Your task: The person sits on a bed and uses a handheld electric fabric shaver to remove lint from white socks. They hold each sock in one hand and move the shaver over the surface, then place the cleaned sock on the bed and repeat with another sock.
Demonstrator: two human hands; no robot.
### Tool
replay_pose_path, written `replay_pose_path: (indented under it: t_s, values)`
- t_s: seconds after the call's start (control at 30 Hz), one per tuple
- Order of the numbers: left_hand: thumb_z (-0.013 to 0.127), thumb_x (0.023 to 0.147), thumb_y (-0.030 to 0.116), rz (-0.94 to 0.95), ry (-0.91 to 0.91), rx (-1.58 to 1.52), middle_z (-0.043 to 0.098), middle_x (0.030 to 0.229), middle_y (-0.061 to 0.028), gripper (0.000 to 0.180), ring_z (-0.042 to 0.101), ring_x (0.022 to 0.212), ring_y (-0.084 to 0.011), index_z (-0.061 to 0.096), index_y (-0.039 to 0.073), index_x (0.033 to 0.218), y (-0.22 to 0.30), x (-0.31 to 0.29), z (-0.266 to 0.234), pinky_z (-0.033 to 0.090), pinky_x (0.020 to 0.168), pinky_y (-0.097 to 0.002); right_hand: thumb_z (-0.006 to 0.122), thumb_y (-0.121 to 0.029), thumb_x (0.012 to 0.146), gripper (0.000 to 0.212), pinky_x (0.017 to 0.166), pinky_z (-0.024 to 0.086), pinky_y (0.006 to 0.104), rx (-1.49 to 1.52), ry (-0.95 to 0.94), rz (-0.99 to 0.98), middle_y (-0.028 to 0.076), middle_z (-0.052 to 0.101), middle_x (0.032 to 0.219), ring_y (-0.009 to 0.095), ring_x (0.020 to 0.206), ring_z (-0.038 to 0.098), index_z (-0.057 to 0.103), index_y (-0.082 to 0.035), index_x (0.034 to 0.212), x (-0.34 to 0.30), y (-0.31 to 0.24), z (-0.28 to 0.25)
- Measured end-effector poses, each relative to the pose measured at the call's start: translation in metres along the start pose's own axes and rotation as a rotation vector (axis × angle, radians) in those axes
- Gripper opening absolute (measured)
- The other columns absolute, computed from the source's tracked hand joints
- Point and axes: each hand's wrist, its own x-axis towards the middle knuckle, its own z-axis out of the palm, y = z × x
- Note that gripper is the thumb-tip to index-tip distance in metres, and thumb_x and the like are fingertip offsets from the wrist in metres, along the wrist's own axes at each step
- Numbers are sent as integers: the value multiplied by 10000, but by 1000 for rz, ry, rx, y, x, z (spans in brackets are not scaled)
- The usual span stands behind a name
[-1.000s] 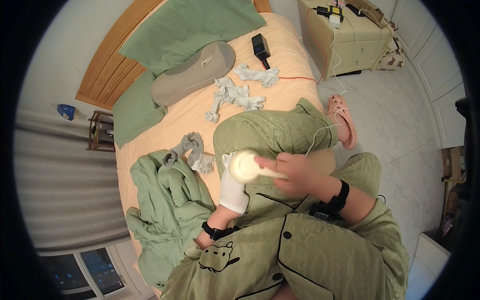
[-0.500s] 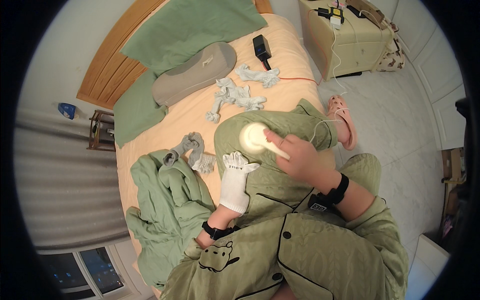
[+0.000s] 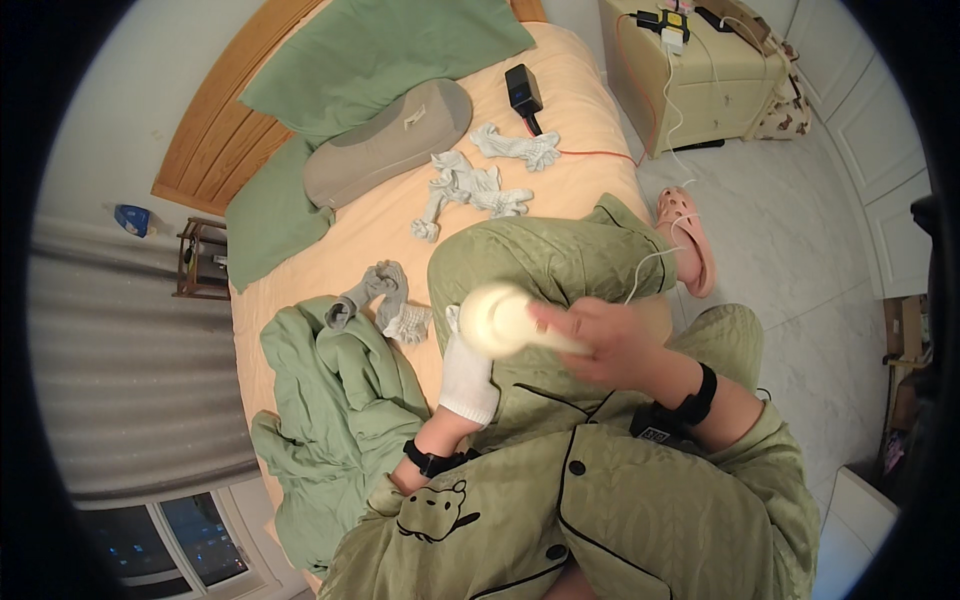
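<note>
My right hand [image 3: 620, 345] is closed around the handle of a cream, round-headed fabric shaver [image 3: 495, 318], slightly blurred by motion. A white cord trails behind that hand toward the floor. Over my left hand [image 3: 468, 385] a white toe sock [image 3: 470, 375] is pulled like a glove. The shaver's head covers most of the sock's toe end; one toe tip shows beside it, stretched out. Whether the head touches the sock I cannot tell. Left of the sock lies a pair of grey toe socks [image 3: 385, 295]. Several lighter grey socks [image 3: 465, 190] are farther up the bed.
I sit on a bed with a peach sheet [image 3: 560, 95]. A green blanket [image 3: 330, 410] is bunched at left. Beyond are green pillows [image 3: 390, 60], a grey pillow [image 3: 390, 140] and a black box-shaped device [image 3: 523, 92] with a red cord. A cream nightstand [image 3: 700, 95] stands far right.
My right hand has brought the shaver left and slightly down, from over my trouser leg to over the toe end of the white sock. My left hand stays in place.
</note>
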Motion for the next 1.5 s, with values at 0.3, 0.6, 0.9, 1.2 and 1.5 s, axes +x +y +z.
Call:
replay_pose_path:
  t_s: [0.3, 0.6, 0.9, 1.2, 1.5]
  values:
    - [530, 575, -65, 75, -51, 371, 441, 1295, -253, 756, 345, 1292, -485, 530, 82, 1316, 5, 11, -2, 128, 1214, -520, 628, -86, 777, 668, 619, 502, 404, -319, 181, 229, 75, 528, 760, 278, 677, 592, 573, -282, 1413, -6, 34, -5]
    - [487, 655, -93, 77, 24, 324, 345, 1480, -324, 772, 227, 1436, -506, 415, -37, 1422, 0, 6, 2, 91, 1230, -530, 648, -72, 755, 674, 610, 492, 392, -96, -6, 42, 72, 519, 756, 280, 670, 579, 594, -271, 1397, -15, 15, -6]
    - [515, 808, -58, 113, 210, -137, 310, 1586, -195, 673, 219, 1506, -341, 408, 11, 1469, -37, 15, 13, 97, 1245, -418, 667, -22, 804, 622, 603, 476, 349, -31, 175, 71, 62, 554, 780, 244, 652, 565, 593, -193, 1398, -2, 13, -6]
    - [428, 1044, 115, -266, 109, -1237, 349, 1542, -110, 477, 358, 1414, -253, 311, 10, 1494, 22, 31, 1, 322, 1149, -371, 687, 26, 732, 675, 542, 450, 334, -44, 190, -99, 37, 521, 765, 207, 603, 535, 617, -171, 1374, -2, -19, -4]
    - [581, 969, 200, 78, 235, -149, 706, 1001, -53, 174, 684, 910, -264, 702, 106, 1052, 0, 25, 8, 555, 778, -335, 660, -25, 749, 676, 505, 430, 334, -292, 38, -106, 20, 434, 727, 199, 566, 491, 608, -239, 1389, -3, -21, -2]
